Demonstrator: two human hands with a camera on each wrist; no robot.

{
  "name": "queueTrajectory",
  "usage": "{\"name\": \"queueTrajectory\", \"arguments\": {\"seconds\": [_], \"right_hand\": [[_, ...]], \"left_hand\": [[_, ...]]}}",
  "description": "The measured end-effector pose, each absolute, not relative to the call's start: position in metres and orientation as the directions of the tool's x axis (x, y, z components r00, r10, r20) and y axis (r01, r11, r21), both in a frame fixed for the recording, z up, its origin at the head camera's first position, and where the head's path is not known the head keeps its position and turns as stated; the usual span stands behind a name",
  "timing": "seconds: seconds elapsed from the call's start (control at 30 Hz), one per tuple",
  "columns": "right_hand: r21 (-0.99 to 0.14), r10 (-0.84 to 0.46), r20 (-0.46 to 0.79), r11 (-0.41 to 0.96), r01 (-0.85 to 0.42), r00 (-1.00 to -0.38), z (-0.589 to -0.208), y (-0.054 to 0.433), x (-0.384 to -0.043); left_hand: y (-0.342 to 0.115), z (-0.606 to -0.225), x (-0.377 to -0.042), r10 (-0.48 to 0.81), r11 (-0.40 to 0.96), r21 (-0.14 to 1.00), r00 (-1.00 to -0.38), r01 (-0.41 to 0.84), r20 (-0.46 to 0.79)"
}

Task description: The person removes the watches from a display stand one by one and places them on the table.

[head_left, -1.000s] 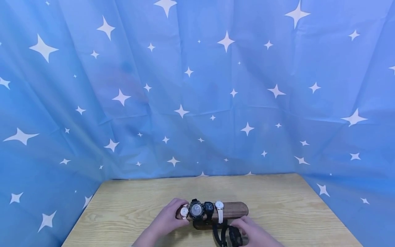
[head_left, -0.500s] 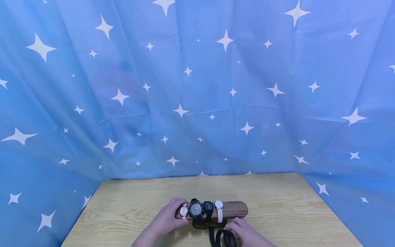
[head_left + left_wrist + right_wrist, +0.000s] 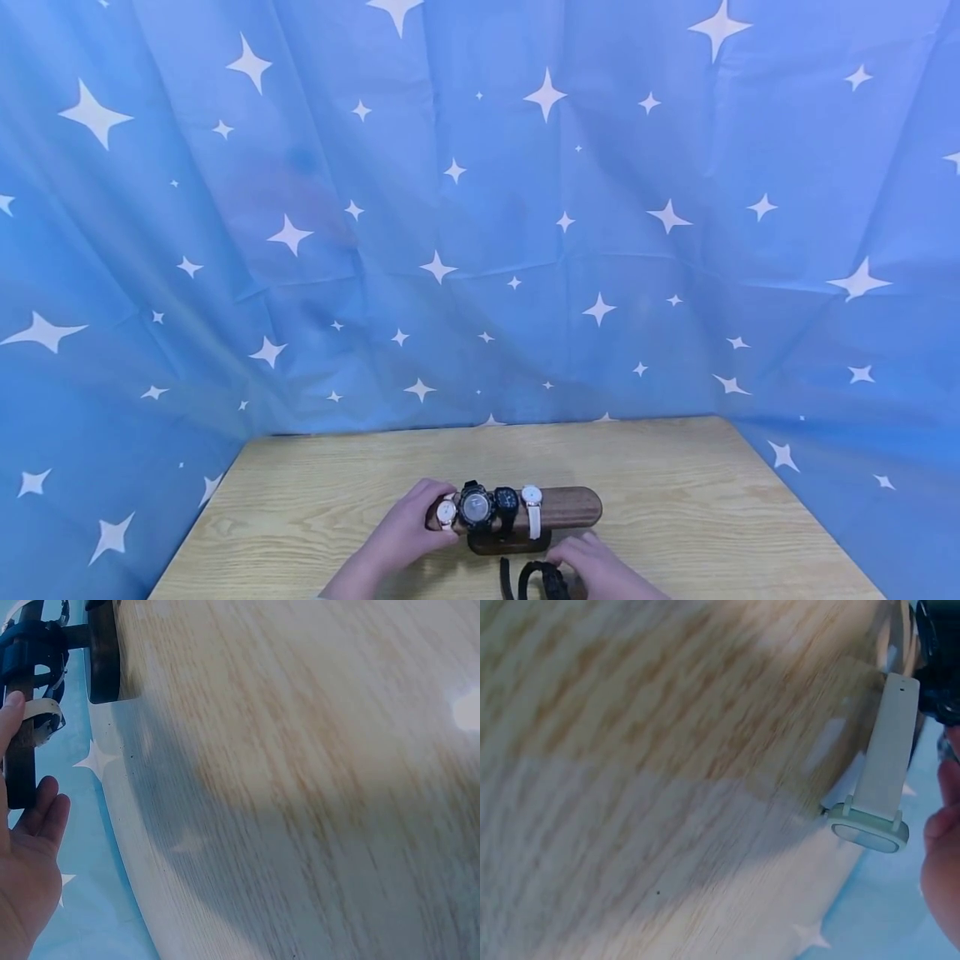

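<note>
My left hand (image 3: pixel 408 525) grips the left end of a dark wooden watch stand (image 3: pixel 570 508), a rounded bar on a low base (image 3: pixel 510 544). Along the bar, from left, sit a white-faced watch (image 3: pixel 447 512), a chunky black watch (image 3: pixel 477 507), a black square watch (image 3: pixel 507 500) and a white-strapped watch (image 3: pixel 532 497). In front of the base, my right hand (image 3: pixel 600 571) pinches another black watch (image 3: pixel 553 582), its strap hanging open and cut off by the lower frame edge. The right wrist view catches this black watch (image 3: pixel 939 660) at the edge, beside the fingers.
A pale-strapped watch (image 3: pixel 885 750) lies near my right hand in the right wrist view. The wooden table (image 3: pixel 337 475) reaches back to a blue curtain with white stars (image 3: pixel 480 208). The stand's right end carries no watch.
The right hand has moved slightly left with the black watch, which has turned and dropped lower in the head view. The left hand keeps its hold on the stand.
</note>
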State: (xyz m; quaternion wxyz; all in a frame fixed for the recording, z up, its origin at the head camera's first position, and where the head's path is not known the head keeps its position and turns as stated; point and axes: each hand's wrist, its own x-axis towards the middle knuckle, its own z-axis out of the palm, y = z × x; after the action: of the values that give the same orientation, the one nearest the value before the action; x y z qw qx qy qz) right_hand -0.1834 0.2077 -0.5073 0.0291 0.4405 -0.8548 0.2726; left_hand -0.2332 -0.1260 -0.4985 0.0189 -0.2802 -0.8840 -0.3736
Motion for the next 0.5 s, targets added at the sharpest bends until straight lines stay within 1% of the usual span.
{"name": "queueTrajectory", "arguments": {"seconds": [0.27,0.33,0.5], "right_hand": [[-0.466,-0.726,0.265,0.480,-0.744,-0.634,-0.5091,0.2041,-0.1830],[-0.447,-0.726,0.266,0.490,-0.748,-0.634,-0.5095,0.2030,-0.1829],[-0.447,-0.715,0.221,0.531,-0.720,-0.664,-0.5097,0.2007,-0.1823]], "left_hand": [[-0.1266,-0.4977,-0.2332,0.483,0.559,0.661,-0.844,0.501,0.232],[-0.1266,-0.4974,-0.2332,0.482,0.563,0.655,-0.844,0.505,0.237],[-0.1265,-0.4972,-0.2327,0.480,0.570,0.639,-0.841,0.516,0.251]]}}
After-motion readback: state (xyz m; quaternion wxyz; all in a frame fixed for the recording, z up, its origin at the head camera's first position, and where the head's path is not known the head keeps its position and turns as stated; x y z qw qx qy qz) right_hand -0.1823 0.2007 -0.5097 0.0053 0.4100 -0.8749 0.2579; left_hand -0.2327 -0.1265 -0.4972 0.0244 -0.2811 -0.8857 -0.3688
